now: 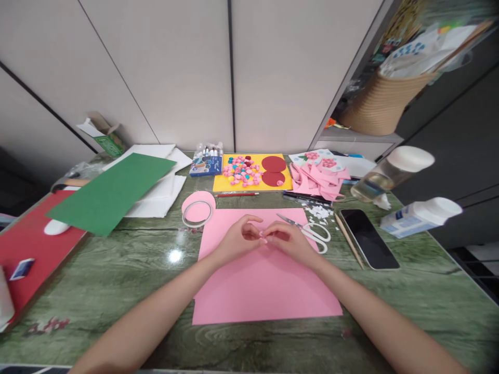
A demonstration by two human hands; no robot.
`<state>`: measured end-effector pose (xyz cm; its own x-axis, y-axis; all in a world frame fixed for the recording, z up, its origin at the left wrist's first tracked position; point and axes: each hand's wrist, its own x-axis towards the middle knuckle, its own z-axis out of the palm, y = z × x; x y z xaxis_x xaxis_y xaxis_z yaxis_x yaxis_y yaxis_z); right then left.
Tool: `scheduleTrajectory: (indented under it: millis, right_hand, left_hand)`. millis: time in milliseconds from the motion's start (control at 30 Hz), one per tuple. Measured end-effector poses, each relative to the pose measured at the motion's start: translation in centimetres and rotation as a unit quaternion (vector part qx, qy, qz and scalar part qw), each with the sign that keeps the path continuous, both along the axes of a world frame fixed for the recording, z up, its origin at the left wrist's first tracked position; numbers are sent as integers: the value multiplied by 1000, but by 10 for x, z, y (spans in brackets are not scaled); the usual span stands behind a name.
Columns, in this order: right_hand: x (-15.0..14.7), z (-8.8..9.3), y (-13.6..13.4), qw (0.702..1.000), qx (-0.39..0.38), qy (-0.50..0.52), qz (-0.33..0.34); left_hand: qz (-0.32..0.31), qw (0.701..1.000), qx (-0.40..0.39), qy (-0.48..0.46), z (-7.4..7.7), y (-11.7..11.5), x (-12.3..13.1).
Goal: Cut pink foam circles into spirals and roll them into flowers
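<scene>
Pink paper scrap (264, 240) is pinched between the fingertips of the left hand (236, 241) and right hand (290, 243), apparently steadied low over a pink sheet (265, 291), scissors (312, 232) laid within reach.

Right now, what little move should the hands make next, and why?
Probably roll the small pink piece a little tighter between the fingertips. The left hand and right hand meet over the pink sheet, both pinching it. The rolled pieces heaped on the yellow sheet behind suggest that shape, and the scissors lie untouched beside the right hand.
</scene>
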<state>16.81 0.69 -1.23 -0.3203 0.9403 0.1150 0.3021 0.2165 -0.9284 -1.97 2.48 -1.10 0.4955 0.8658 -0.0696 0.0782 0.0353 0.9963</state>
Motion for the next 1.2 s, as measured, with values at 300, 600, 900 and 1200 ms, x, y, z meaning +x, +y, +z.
scheduleTrajectory:
  millis: [300, 600, 900, 1200]
  right_hand:
    - [1, -5, 4, 995, -84, 60, -8]
    - [2, -3, 5, 997, -70, 30, -5]
    - [1, 1, 3, 999, -41, 18, 7]
    - [2, -3, 6, 993, -93, 69, -15]
  left_hand:
    - [1, 995, 89, 51, 2, -4, 1]
    - [18, 1000, -22, -14, 0, -5, 6]
    - [28, 999, -34, -28, 0, -5, 7]
    - [24, 998, -52, -29, 5, -4, 7]
